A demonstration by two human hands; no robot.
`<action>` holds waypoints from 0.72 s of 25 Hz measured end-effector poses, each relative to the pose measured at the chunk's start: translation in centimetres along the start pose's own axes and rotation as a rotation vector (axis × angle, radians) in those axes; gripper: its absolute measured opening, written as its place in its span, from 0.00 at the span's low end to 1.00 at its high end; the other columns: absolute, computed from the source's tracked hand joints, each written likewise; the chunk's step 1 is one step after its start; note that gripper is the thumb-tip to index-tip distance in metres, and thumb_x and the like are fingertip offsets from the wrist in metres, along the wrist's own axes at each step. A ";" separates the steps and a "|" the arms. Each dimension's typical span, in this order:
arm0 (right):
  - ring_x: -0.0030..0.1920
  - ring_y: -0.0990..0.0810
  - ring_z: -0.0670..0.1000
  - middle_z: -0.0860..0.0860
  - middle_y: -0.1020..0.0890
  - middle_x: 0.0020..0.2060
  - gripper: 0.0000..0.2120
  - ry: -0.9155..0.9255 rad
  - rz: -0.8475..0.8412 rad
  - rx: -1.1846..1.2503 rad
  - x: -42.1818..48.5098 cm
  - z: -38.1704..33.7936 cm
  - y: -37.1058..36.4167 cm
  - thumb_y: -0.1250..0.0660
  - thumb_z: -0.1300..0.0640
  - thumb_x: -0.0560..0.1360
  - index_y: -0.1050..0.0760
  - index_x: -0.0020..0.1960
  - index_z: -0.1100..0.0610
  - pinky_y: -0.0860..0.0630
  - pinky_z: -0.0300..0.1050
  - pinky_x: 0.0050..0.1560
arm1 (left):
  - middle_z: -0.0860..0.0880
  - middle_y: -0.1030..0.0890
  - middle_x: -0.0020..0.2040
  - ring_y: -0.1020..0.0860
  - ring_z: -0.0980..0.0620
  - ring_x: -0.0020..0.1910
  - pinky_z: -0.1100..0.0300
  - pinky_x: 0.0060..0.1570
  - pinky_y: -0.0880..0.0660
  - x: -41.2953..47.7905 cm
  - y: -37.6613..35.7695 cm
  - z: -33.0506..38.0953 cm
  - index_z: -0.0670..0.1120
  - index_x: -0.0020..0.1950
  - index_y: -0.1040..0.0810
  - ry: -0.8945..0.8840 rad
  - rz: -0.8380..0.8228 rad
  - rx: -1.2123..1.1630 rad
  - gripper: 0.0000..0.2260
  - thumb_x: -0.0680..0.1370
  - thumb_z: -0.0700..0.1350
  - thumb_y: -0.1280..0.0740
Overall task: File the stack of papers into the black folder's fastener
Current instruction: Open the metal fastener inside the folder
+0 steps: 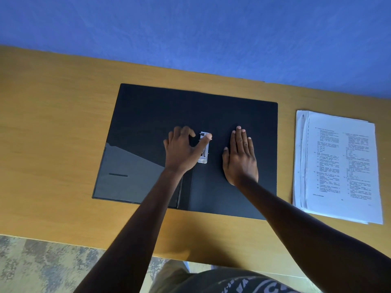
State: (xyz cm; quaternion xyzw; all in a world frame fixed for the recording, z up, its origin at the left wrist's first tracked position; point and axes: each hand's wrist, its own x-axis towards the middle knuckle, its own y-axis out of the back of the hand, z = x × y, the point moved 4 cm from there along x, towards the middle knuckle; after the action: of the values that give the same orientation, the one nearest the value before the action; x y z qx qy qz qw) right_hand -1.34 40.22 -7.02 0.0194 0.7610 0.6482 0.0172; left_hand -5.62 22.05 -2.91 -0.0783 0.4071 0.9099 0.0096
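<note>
The black folder (232, 115) lies open flat on the wooden table. Its metal fastener (204, 154) sits at the middle, by the spine. My left hand (182, 149) rests on the left half, fingers curled and thumb reaching across onto the top of the fastener. My right hand (240, 157) lies flat, palm down, fingers together, on the right half just right of the fastener. The stack of printed papers (338, 166) lies on the table right of the folder, untouched.
The wooden table (53, 123) stands against a blue wall (190, 28). A clear pocket (127, 176) covers the folder's lower left inside cover. The table's near edge runs just in front of my body, with patterned floor at lower left.
</note>
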 end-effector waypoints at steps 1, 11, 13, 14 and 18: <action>0.80 0.44 0.61 0.64 0.41 0.79 0.27 0.000 0.000 0.000 0.0 0.0 0.0 0.50 0.52 0.84 0.42 0.78 0.68 0.44 0.57 0.79 | 0.49 0.24 0.51 0.26 0.46 0.55 0.52 0.59 0.37 0.4 -0.2 0.6 0.46 0.49 0.25 -0.016 0.042 -0.026 0.25 0.73 0.68 0.40; 0.80 0.43 0.61 0.64 0.41 0.79 0.28 0.007 0.017 0.011 0.1 0.2 -0.3 0.50 0.52 0.84 0.42 0.78 0.68 0.44 0.57 0.79 | 0.43 0.24 0.57 0.26 0.43 0.58 0.48 0.60 0.33 5.3 -1.9 0.3 0.43 0.49 0.22 -0.158 0.137 0.161 0.18 0.78 0.58 0.35; 0.80 0.43 0.61 0.64 0.41 0.79 0.27 0.008 0.022 0.015 0.1 0.3 -0.2 0.48 0.53 0.84 0.42 0.78 0.68 0.45 0.56 0.80 | 0.45 0.24 0.58 0.26 0.45 0.59 0.49 0.60 0.33 5.3 -1.6 0.1 0.43 0.47 0.22 -0.126 0.121 0.072 0.17 0.77 0.57 0.33; 0.80 0.44 0.61 0.64 0.41 0.79 0.27 0.011 0.022 0.018 0.1 0.3 -0.3 0.48 0.53 0.84 0.42 0.78 0.68 0.45 0.56 0.80 | 0.45 0.23 0.57 0.25 0.45 0.57 0.50 0.60 0.32 5.1 -1.4 0.0 0.42 0.47 0.22 -0.120 0.121 0.025 0.16 0.77 0.56 0.32; 0.80 0.45 0.60 0.63 0.42 0.79 0.27 0.019 0.019 0.029 0.1 0.3 -0.4 0.48 0.53 0.84 0.43 0.78 0.68 0.47 0.56 0.80 | 0.44 0.20 0.49 0.21 0.44 0.48 0.45 0.53 0.25 2.8 0.5 -0.1 0.39 0.48 0.22 -0.156 0.222 -0.125 0.11 0.78 0.48 0.32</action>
State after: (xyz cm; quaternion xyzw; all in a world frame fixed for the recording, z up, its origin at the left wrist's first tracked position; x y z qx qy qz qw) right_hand -1.45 40.45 -7.50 0.0207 0.7702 0.6375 0.0038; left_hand -8.39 21.47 -2.99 0.0375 0.3539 0.9323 -0.0647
